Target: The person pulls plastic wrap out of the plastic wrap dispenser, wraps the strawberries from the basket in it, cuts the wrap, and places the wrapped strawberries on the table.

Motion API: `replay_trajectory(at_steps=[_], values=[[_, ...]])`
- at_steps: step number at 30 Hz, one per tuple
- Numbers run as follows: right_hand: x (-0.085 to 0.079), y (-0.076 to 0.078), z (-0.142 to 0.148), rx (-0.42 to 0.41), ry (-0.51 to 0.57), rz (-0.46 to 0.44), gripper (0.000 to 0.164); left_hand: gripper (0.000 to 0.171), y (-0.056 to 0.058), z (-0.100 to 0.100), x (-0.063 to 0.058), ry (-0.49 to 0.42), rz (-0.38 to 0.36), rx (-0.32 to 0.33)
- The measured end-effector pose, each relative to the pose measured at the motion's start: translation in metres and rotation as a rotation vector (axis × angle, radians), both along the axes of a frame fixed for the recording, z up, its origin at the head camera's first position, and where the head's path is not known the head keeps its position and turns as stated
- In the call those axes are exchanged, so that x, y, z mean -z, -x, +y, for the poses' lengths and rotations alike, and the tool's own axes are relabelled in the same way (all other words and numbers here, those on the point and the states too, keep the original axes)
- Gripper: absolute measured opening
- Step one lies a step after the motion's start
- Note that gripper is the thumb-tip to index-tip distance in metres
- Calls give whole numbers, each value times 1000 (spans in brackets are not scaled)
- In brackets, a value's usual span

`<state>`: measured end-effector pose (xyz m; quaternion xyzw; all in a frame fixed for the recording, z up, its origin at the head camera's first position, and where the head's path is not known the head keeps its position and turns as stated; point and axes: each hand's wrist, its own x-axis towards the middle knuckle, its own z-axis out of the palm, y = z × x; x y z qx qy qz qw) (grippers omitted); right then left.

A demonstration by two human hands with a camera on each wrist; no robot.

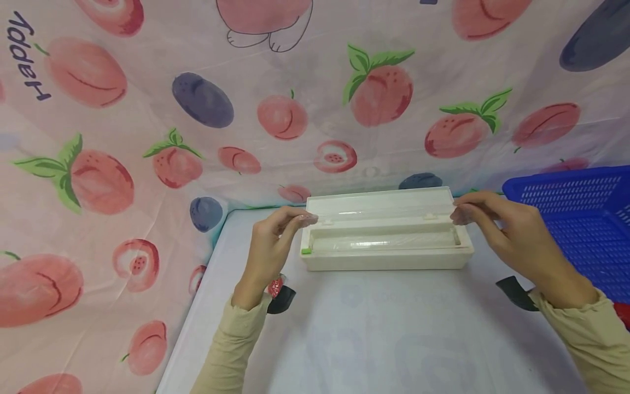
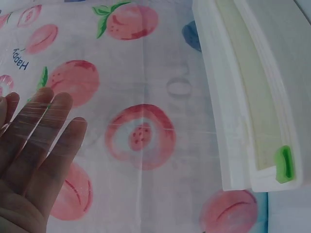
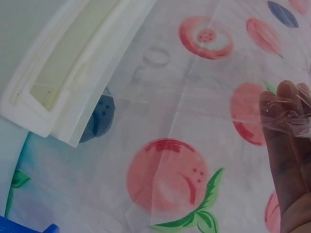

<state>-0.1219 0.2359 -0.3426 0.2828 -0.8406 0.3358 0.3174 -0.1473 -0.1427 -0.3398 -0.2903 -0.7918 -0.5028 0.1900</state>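
Observation:
A white cling film dispenser [image 1: 386, 261] lies on the table with its lid [image 1: 379, 202] raised at the back. Inside it sits a roll of film [image 1: 379, 242], and a green slider [image 1: 306, 251] shows at the left end. My left hand [image 1: 273, 246] pinches clear cling film [image 2: 43, 114] above the box's left end. At the right end, my right hand [image 1: 517, 232] pinches bunched film [image 3: 291, 120] between thumb and fingers. The transparent sheet stretches between both hands, over the lid in the head view.
A blue perforated basket [image 1: 566, 176] stands at the right. Behind the table [image 1: 384, 328] hangs a fruit-patterned cloth [image 1: 295, 65]. A red thing [image 1: 622, 312] shows at the right edge, partly hidden by my sleeve.

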Motion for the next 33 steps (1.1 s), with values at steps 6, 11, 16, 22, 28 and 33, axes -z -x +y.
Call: replay_trajectory(at_steps=[6,11,16,22,28,33], values=[[-4,-3,1,-16,22,22,23,10,-4,-1,-6,-26,1,21],[-7,-6,1,-38,58,29,17,9,-8,-2,-10,-38,10,37],[-9,-9,1,-49,73,51,13,9,-13,-4,-12,-52,-1,56],[-10,-13,2,-114,100,30,13,9,-21,-8,-14,-37,-24,66],[-12,-21,2,-193,136,-27,11,11,-32,-14,-14,-23,-30,92],[-14,-26,3,-214,145,-35,13,13,-38,-16,-15,-26,-3,106]])
